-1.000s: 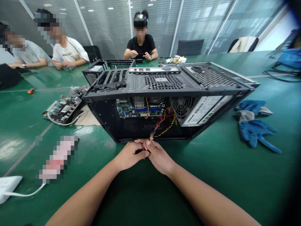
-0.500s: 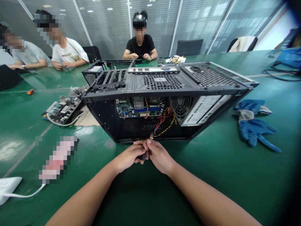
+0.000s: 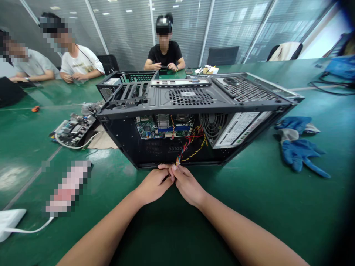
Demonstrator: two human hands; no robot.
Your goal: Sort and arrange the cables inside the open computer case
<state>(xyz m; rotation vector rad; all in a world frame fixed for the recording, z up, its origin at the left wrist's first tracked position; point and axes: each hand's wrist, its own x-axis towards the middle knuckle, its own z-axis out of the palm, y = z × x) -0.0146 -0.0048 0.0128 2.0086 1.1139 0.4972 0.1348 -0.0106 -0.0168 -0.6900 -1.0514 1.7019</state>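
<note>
A black computer case lies on the green table, its open side facing me. Inside it show a green circuit board and a power supply with a fan. A twisted bundle of coloured cables runs from the power supply down to the case's near lower edge. My right hand is closed on the end of this bundle. Touching it, my left hand is closed too, with its fingertips pressed together against the right fingers; what it holds is hidden.
Blue gloves lie at the right. On the left are a loose circuit board, a blurred-out phone-like object and a white cable. A second case stands behind. Several people sit across the table.
My left hand has turned and its fingers have drawn in toward the right hand. The dark connector that showed below the fingers is now out of sight.
</note>
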